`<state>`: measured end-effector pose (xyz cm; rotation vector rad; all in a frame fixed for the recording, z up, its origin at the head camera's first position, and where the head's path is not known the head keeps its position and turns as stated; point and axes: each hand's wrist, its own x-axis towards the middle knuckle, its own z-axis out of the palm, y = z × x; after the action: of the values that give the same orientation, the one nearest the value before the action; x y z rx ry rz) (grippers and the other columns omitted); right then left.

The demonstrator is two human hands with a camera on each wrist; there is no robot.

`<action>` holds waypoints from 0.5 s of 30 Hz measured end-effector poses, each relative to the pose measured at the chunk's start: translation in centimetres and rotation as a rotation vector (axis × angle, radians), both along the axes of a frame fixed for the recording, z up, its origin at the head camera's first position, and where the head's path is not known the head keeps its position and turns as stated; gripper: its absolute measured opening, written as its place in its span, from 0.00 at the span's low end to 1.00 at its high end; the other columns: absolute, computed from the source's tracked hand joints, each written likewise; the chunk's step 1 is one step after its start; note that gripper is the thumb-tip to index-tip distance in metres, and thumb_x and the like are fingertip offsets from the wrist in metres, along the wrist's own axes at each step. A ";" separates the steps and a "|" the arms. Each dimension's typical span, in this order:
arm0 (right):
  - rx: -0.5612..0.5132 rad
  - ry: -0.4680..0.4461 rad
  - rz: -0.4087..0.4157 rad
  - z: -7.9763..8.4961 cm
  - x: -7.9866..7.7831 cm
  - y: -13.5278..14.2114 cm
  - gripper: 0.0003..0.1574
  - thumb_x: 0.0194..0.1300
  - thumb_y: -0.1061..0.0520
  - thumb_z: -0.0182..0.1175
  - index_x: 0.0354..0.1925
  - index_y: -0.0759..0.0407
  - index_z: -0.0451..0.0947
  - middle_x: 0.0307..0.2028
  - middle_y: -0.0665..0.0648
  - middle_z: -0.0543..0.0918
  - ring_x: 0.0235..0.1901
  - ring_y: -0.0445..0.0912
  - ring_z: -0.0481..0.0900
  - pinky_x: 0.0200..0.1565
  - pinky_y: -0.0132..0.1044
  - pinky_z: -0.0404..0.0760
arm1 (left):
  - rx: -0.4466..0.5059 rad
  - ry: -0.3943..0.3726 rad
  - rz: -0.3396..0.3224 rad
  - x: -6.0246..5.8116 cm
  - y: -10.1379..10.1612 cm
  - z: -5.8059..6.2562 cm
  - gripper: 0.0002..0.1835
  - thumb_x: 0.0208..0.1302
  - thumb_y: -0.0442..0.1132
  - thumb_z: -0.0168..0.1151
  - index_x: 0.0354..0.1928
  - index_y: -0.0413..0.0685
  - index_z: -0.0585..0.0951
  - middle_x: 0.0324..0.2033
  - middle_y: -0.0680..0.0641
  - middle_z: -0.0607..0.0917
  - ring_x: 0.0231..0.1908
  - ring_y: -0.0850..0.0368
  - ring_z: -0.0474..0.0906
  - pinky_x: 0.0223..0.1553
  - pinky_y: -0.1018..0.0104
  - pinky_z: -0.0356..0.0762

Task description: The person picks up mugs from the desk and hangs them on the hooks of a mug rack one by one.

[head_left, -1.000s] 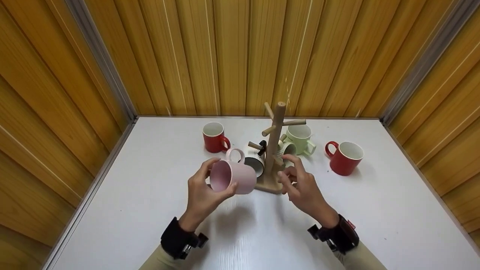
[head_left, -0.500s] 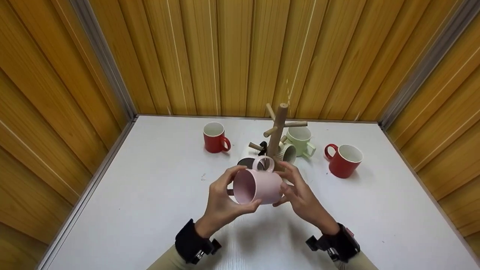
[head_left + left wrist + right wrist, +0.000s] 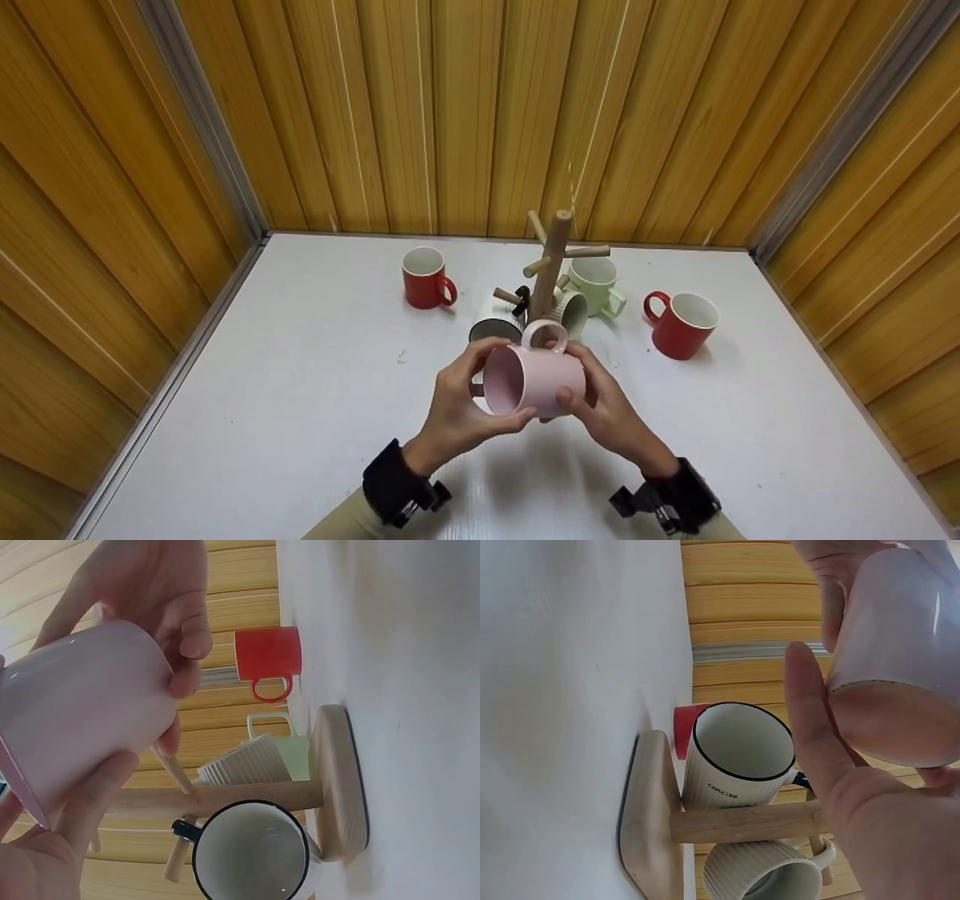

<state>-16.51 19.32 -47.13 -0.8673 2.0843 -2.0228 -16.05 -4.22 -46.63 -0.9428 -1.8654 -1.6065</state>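
A pink mug (image 3: 551, 382) lies sideways in the air between both hands, its mouth toward the left and its handle up. My left hand (image 3: 459, 401) grips it at the rim end, thumb along the lower side. Around the base end curl the fingers of my right hand (image 3: 609, 412), with the thumb on the mug's front. Just behind stands a wooden mug tree (image 3: 551, 281). On its lower pegs hang a white mug with a black rim (image 3: 739, 746), lettered "concise", and a cream ribbed mug (image 3: 761, 870). The tree's upper pegs carry nothing.
Behind the tree a light green mug (image 3: 592, 281) stands on the white table (image 3: 300, 420). One red mug (image 3: 424, 283) is at the back left, another red mug (image 3: 681, 326) at the right. Wood-patterned walls (image 3: 457, 112) enclose the table's back and sides.
The left hand has carried the pink mug rightward and nearer the body, in front of the tree. The right hand, free at first, has come onto the mug's base end and now grips it.
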 end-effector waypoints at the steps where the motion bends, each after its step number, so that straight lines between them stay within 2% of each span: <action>1: 0.003 0.003 -0.014 -0.1 0.0 0.1 0.35 0.75 0.68 0.53 0.75 0.59 0.57 0.58 0.71 0.69 0.47 0.60 0.82 0.40 0.56 0.87 | -0.007 -0.015 -0.011 0.0 0.0 -0.1 0.43 0.43 0.38 0.86 0.62 0.37 0.73 0.50 0.41 0.84 0.42 0.45 0.85 0.30 0.67 0.86; 4: 0.016 0.017 -0.057 -0.1 0.1 0.5 0.35 0.73 0.69 0.55 0.74 0.60 0.59 0.56 0.71 0.72 0.46 0.59 0.83 0.41 0.53 0.88 | -0.033 -0.056 -0.031 -0.1 0.1 -0.3 0.44 0.46 0.40 0.85 0.65 0.41 0.72 0.55 0.42 0.82 0.47 0.46 0.85 0.34 0.66 0.87; 8: 0.060 0.028 -0.156 -0.1 0.1 1.0 0.37 0.70 0.69 0.60 0.73 0.58 0.62 0.53 0.68 0.74 0.44 0.56 0.84 0.40 0.48 0.88 | -0.070 -0.085 -0.036 -0.2 0.3 -0.8 0.47 0.49 0.42 0.84 0.71 0.44 0.70 0.60 0.45 0.80 0.51 0.47 0.83 0.40 0.62 0.87; 15: 0.139 0.043 -0.267 -0.2 0.1 1.7 0.40 0.65 0.69 0.67 0.72 0.56 0.66 0.53 0.64 0.79 0.45 0.56 0.83 0.42 0.42 0.87 | -0.101 -0.106 -0.030 -0.2 0.3 -1.0 0.48 0.54 0.45 0.81 0.74 0.45 0.66 0.66 0.43 0.76 0.51 0.48 0.83 0.45 0.58 0.86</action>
<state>-16.41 21.05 -47.35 -0.6458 2.4457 -1.9592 -16.29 -3.90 -47.61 -0.9480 -2.0301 -1.6215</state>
